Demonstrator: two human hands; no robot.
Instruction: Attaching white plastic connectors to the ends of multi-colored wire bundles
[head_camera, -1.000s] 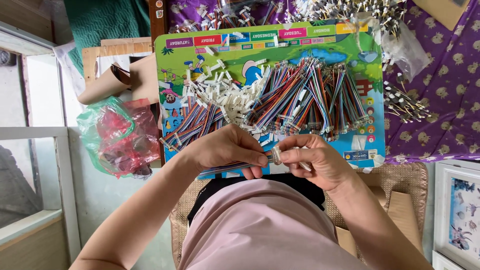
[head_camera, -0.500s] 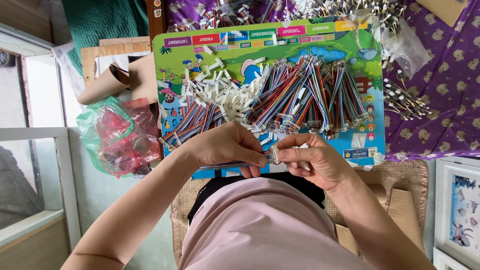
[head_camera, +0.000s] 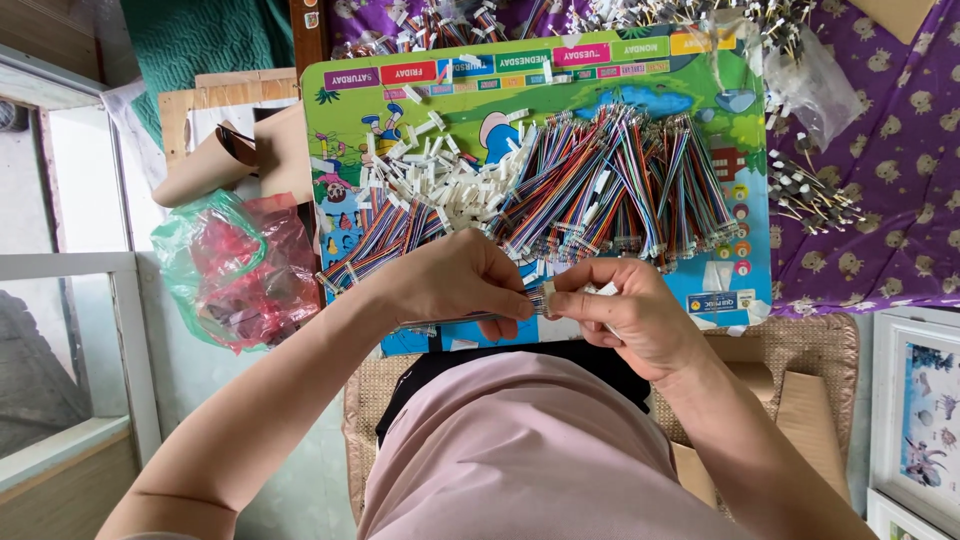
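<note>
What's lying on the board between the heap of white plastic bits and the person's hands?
In the head view, bundles of rainbow ribbon wire fan across the board between the white connectors and the left hand; more bundles lie above the right hand.

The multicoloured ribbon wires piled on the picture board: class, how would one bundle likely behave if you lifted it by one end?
The ribbon wires look thin, so a bundle would probably droop. They seem light. Lying overlapped in a heap, neighbours may snag and drag along.
</note>
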